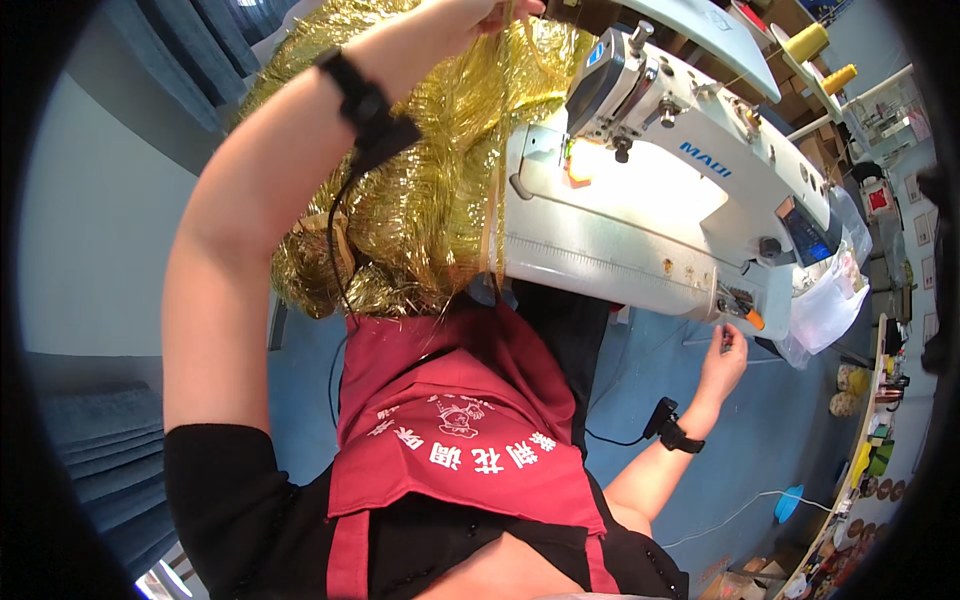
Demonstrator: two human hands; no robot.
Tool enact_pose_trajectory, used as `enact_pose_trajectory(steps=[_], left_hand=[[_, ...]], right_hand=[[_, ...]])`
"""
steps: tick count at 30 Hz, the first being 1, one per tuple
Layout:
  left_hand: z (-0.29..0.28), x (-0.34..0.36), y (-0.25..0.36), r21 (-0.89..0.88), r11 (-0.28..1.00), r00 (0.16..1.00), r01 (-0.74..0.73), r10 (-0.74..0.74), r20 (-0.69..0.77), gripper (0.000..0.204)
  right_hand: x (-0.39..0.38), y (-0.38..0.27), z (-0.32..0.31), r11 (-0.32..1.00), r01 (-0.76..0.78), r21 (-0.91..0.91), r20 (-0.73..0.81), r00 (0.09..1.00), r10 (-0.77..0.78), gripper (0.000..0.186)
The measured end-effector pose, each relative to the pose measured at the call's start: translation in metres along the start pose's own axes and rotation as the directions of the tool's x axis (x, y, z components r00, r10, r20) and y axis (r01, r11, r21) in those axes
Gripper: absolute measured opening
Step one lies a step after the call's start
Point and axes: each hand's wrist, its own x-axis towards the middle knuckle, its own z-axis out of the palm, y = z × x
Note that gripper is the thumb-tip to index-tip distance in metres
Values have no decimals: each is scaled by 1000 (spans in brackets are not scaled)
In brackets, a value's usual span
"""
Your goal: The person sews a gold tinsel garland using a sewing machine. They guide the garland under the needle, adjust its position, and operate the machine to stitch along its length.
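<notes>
A big heap of gold tinsel fringe (pixel 430 170) hangs over the left end of a white sewing machine (pixel 760 190). My left hand (pixel 490 14) is at the top edge, partly cut off, its fingers closed on the upper part of the fringe, where a narrow band runs down toward my lap. Under the lit machine head, a small orange-red glow shows by the needle area. My right hand (pixel 730 352) is at the near right edge of the machine bed, its fingers curled together; what they hold is too small to make out. Close by lies an orange-handled tool (pixel 753 318).
Yellow thread cones (pixel 806 43) stand at the upper right. A white plastic bag (pixel 830 305) hangs at the machine's right end. Shelves with goods line the right wall. A blue curtain (pixel 165 60) hangs on the left. My red apron (pixel 460 400) covers my lap.
</notes>
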Motion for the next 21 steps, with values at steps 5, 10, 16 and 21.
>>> enact_pose_trajectory(steps=[5, 10, 16, 21], left_hand=[[-17, 142, 66, 27, 999, 997, -31, 29, 71, 10], [-7, 235, 112, 54, 987, 989, -149, 150, -9, 14], [21, 295, 89, 45, 967, 966, -251, 253, -47, 20], [39, 272, 23, 73, 990, 988, -119, 125, -88, 24]], right_hand=[[-4, -47, 1, 986, 109, 129, 12, 994, -111, 19], [-19, -64, -19, 988, 63, 139, 92, 993, -77, 13], [-22, -42, -5, 991, -85, 102, 161, 985, 67, 12], [-30, -39, 32, 992, -62, 106, 227, 973, 37, 11]])
